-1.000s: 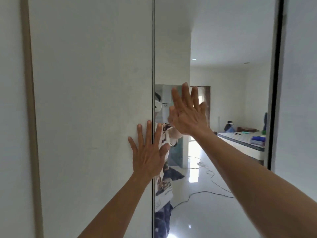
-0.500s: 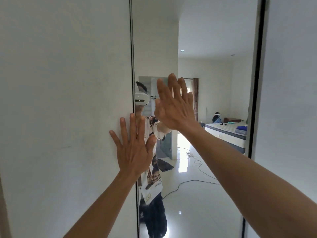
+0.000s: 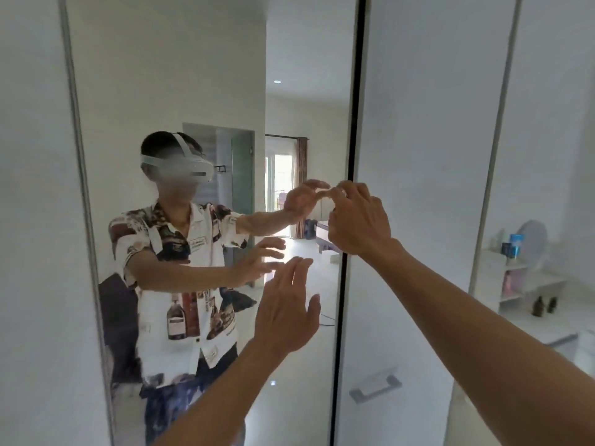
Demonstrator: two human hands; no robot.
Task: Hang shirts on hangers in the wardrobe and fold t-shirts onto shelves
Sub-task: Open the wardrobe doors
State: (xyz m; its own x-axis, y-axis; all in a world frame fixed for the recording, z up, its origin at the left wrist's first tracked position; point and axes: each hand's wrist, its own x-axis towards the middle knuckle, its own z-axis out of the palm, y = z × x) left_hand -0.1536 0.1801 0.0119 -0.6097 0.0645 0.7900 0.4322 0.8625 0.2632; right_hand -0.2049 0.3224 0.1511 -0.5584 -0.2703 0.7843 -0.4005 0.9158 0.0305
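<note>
In the head view, the person stands close to a wardrobe with sliding doors. The right hand [image 3: 357, 217] has its fingers curled round the dark right edge of the mirrored door [image 3: 209, 75], gripping it. The left hand [image 3: 285, 313] is raised in front of the glass, fingers straight and spread, holding nothing; whether the fingertips touch the mirror cannot be told.

The step in hand looks like getting the wardrobe open, before any hanging or folding. The next move probably calls for a steady sideways pull from the gripping fingers, with the flat palm helping to push. No shirts, t-shirts or hangers show near the hands, and the wardrobe interior is hidden behind the doors.

The mirror is smooth, hard and glossy, a tall rectangle with a thin dark strip along the edge under the right fingers. Just past those fingers lies a white door panel [image 3: 425, 123], flat and matte, with a small rectangular metal handle [image 3: 375, 386] well below the right wrist. Beyond it, a white shelf [image 3: 528, 284] carries small bottles, blurred.
</note>
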